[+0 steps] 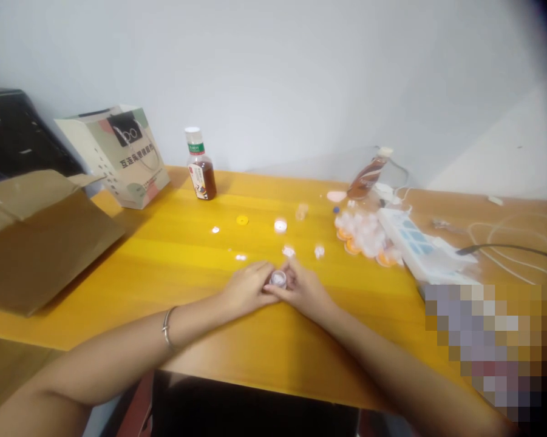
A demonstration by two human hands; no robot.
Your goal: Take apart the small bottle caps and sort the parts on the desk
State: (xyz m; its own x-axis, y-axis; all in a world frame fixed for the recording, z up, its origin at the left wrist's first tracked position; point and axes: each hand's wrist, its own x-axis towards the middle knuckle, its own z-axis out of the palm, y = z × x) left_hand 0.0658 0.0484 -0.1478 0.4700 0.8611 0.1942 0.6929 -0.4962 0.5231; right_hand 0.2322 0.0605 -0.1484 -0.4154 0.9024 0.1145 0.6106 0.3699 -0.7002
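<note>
Small round container sits between the hands, low and central over the table; the left hand closes in from its left and the right hand from its right, so both touch it and neither is clearly nearer; the fingers of both pinch it, with the right thumb along its near side; its round face is turned up, and squat as it is, it shows no long axis that I can tell.

Counted out: one container is in the hands; one white round container stands beyond them, farther from the person; one yellow disc lies to the left of that; two clusters of white bits lie just past the fingers, one straight ahead and one to the right, too blurred to number piece by piece; one blue piece lies near the heap of round pots, whose count is lost in blur, though at least three show orange; two bottles stand at the back, one on the left upright, one on the right appearing tilted; one printed bag stands at the far left.
</note>
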